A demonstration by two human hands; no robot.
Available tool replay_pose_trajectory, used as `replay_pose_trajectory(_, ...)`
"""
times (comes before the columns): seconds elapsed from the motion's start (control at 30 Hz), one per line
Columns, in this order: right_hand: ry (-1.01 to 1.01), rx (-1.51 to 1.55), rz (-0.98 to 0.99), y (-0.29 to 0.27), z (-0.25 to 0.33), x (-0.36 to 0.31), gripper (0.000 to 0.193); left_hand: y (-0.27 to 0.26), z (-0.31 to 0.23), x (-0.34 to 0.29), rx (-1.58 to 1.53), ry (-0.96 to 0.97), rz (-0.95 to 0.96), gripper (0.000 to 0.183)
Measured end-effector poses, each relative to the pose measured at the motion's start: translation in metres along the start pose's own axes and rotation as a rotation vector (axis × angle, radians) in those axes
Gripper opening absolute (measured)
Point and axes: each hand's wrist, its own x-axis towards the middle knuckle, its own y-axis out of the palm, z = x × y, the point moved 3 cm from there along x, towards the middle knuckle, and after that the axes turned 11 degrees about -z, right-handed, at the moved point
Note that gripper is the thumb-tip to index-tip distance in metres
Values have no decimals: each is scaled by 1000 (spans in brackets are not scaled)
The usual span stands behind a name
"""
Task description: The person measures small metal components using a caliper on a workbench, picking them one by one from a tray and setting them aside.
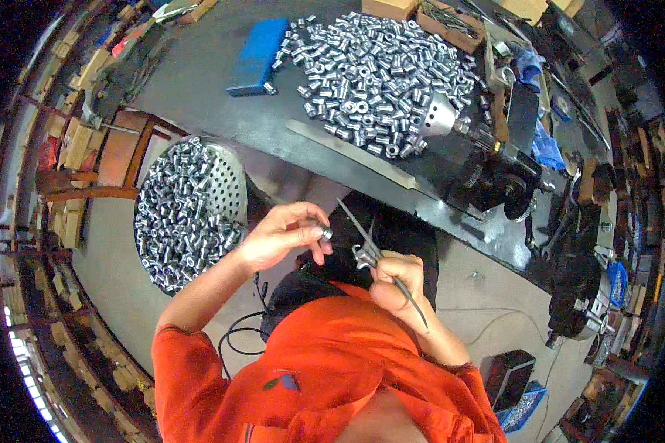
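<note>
My left hand [292,232] is closed, pinching a small shiny metal fitting [325,233] between thumb and fingers, in front of my body. A short way to its right, my right hand [397,282] is wrapped round a long thin grey file [357,224]. The file slants from upper left to lower right, and both its ends taper. Another small metal piece [363,256] shows at the thumb side of my right fist, beside the file; its exact kind is hard to make out. Left of my left hand stands a round perforated metal basket [227,184] heaped with similar fittings [177,229].
A dark workbench [192,81] spans the far side, bearing a large pile of fittings [377,66], a blue box [258,55] and a flat bar [351,153]. Dark machinery [510,177] stands at right. A wooden chair [122,148] is at left; a cable [233,328] loops below.
</note>
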Motion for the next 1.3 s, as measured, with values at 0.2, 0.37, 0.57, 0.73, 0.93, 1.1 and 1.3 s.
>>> replay_pose_trajectory(0.2,2,-65,44,2,-7,5,41,3,-11,1,387,102,-87,22)
replay_pose_trajectory(0.37,6,-74,102,7,-4,14,33,9,-8,2,564,291,-61,22)
replay_pose_trajectory(0.57,86,-272,174,12,-2,15,20,28,-22,0,1046,540,-30,28)
replay_pose_trajectory(0.73,124,-304,197,13,-3,17,19,43,-20,-4,1349,823,6,23)
replay_pose_trajectory(0.93,90,-275,129,8,-2,17,21,30,-20,4,937,569,61,27)
replay_pose_trajectory(1.1,85,-192,130,10,-9,13,24,27,-4,7,337,75,51,20)
replay_pose_trajectory(1.3,18,-174,-1,-9,0,9,25,-3,-16,19,825,445,-351,15)
